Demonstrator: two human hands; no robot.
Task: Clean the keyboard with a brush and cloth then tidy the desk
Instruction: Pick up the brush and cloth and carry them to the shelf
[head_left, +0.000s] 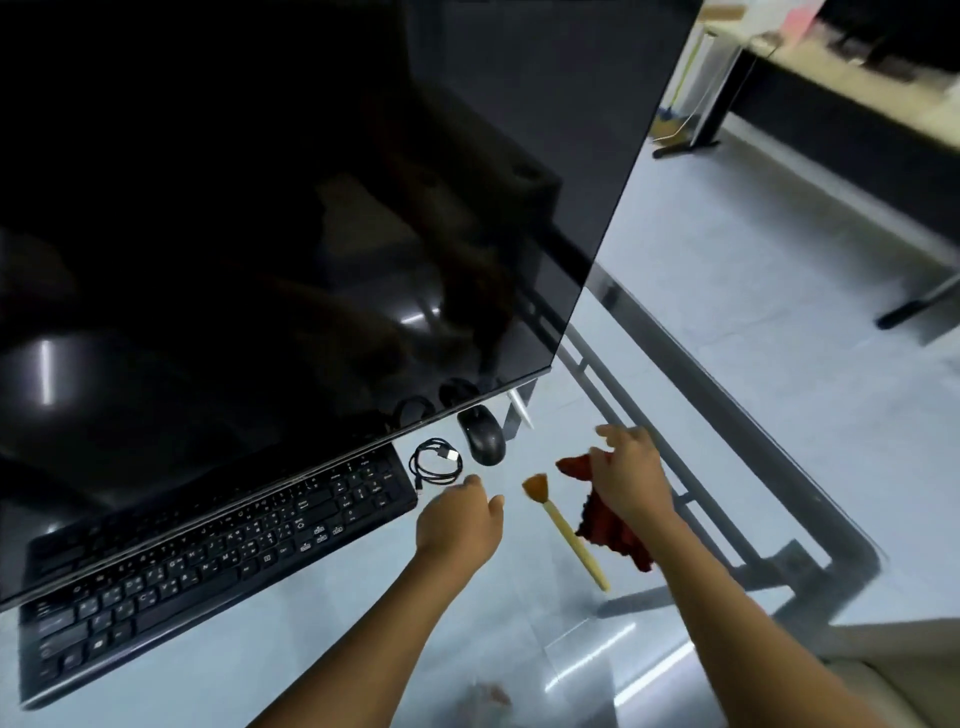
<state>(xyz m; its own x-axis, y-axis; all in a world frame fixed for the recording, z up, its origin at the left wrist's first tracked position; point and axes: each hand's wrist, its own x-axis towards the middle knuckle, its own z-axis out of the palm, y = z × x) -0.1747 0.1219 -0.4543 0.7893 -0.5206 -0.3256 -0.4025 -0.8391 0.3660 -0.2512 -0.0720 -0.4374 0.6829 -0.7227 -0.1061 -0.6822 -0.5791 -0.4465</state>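
Count: 1 keyboard (208, 545), 1 brush (563, 527), 1 red cloth (610, 525), 1 mouse (482, 434), 1 coiled black cable (435, 462), 1 monitor (270, 218) w/ dark screen, all on a glass desk (363, 639). 2 bare hands in view.

Left hand (460, 522): forearm comes up from bottom centre, palm down, fingers loosely curled, thumb out to the right. It holds nothing and hovers over bare glass btwn the keyboard's right end and the brush head; fingertips near the cable, can't tell if touching.

Right hand (631, 478): forearm comes in from bottom right, wrist bent, back of hand up. Fingers pinch the cloth near its top edge (index finger sticks out fwd, clear of the fabric). The cloth hangs bunched under the palm, its lower part trailing toward the person, next to the brush handle.

Brush lies flat on the glass btwn the two hands, orange bristles pointing away from the person, pale handle running diagonally back toward the right forearm; neither hand grips it. Keyboard sits left of both hands, angled, its far edge tucked under the monitor's lower edge. Mouse is just beyond the cable, near the monitor's bottom right corner, apart from both hands.
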